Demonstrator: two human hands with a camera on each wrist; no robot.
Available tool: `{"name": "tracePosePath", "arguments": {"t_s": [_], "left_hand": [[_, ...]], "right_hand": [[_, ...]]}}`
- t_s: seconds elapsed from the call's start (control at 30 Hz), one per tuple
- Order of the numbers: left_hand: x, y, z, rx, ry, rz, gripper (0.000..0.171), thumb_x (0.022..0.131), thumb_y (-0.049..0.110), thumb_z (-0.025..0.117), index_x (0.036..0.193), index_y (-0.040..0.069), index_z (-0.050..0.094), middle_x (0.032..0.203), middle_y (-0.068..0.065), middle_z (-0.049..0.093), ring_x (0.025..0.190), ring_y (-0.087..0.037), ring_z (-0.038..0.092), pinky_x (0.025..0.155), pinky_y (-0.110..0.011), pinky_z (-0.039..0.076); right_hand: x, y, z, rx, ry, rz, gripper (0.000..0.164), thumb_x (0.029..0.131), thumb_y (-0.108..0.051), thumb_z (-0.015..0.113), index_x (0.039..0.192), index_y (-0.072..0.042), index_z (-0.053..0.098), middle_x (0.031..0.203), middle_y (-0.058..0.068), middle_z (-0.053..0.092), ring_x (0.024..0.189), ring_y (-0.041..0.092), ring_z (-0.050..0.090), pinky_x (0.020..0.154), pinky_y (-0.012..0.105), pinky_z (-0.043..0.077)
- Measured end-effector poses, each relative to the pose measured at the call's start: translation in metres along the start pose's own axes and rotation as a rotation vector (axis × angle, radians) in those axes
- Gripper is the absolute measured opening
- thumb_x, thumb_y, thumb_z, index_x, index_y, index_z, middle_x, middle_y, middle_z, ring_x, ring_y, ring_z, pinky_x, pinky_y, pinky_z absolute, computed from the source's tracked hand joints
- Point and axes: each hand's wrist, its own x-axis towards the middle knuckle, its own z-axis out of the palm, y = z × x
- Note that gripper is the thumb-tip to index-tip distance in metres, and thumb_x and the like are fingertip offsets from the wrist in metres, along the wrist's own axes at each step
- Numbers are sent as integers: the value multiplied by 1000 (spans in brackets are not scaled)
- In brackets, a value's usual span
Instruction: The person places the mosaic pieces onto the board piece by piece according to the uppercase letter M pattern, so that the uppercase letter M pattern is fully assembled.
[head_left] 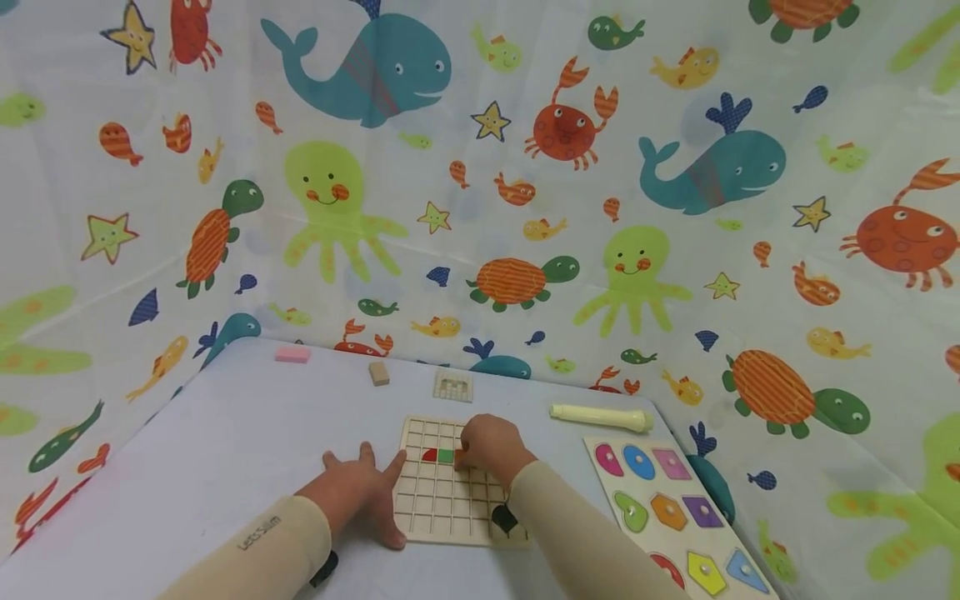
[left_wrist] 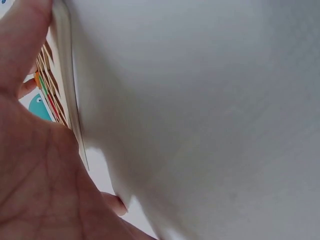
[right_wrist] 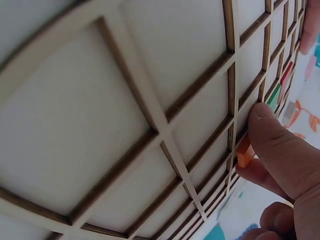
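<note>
A wooden grid board with square compartments lies on the white table. In its upper part sit a red piece with a curved side and a green square block, side by side. My right hand pinches an orange block between thumb and finger, at the compartment just right of the green one. Whether that block is fully seated cannot be seen. My left hand has its fingers spread, with thumb and index finger touching the board's left edge.
To the right lies a shape puzzle board with colourful knobbed pieces, and behind it a pale yellow tube. Along the back are a pink block, a tan block and a small beige patterned piece. A sea-animal curtain borders the table.
</note>
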Motion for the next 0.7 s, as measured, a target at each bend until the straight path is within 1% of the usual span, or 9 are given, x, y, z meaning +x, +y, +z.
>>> {"name": "tracePosePath", "arguments": {"t_s": [0.07, 0.17, 0.37, 0.47, 0.53, 0.6, 0.7], "left_hand": [[0, 0, 1, 0, -3, 0, 131, 60, 64, 99, 167, 25, 35, 169, -39, 19, 140, -85, 10, 110, -88, 28], [1, -1, 1, -3, -5, -1, 131, 59, 64, 99, 167, 25, 35, 169, -39, 19, 141, -85, 9, 110, -88, 28], [1, -2, 0, 4, -3, -4, 131, 59, 63, 99, 167, 24, 35, 169, -40, 19, 140, -86, 10, 111, -88, 26], [1, -1, -1, 13, -2, -4, 131, 60, 64, 98, 167, 24, 35, 169, -40, 19, 140, -85, 12, 112, -87, 26], [1, 1, -1, 17, -3, -2, 131, 60, 64, 98, 167, 25, 34, 169, -39, 19, 140, -85, 12, 111, -87, 26], [0, 1, -1, 19, -3, -2, 131, 60, 64, 98, 167, 25, 34, 169, -39, 19, 140, -85, 12, 111, -88, 26], [0, 1, -2, 27, -6, -3, 131, 60, 64, 98, 167, 24, 34, 169, -40, 19, 140, -85, 12, 111, -88, 26]], "right_hand": [[-1, 0, 1, 3, -5, 11, 27, 84, -46, 90, 90, -20, 82, 81, -10, 68, 78, 12, 57, 79, 32, 56], [-2, 0, 4, 3, 0, 16, 29, 84, -46, 91, 93, -20, 82, 83, -10, 68, 80, 12, 57, 80, 32, 56], [-3, -1, 4, -14, 21, -6, 25, 85, -42, 90, 85, -19, 79, 77, -10, 65, 75, 12, 56, 73, 30, 53], [-3, -1, 4, -11, 27, -5, 23, 86, -39, 90, 84, -19, 79, 75, -9, 66, 74, 13, 57, 72, 30, 53], [-3, -1, 5, -19, 35, -15, 20, 86, -38, 90, 88, -20, 80, 79, -10, 68, 76, 12, 58, 75, 30, 55], [-4, -1, 6, -31, 45, -41, 17, 87, -35, 90, 93, -22, 82, 87, -10, 71, 82, 10, 60, 82, 31, 58], [-8, -3, 5, -61, 71, -90, 10, 88, -31, 89, 94, -26, 84, 94, -12, 75, 88, 7, 63, 88, 32, 60]]}}
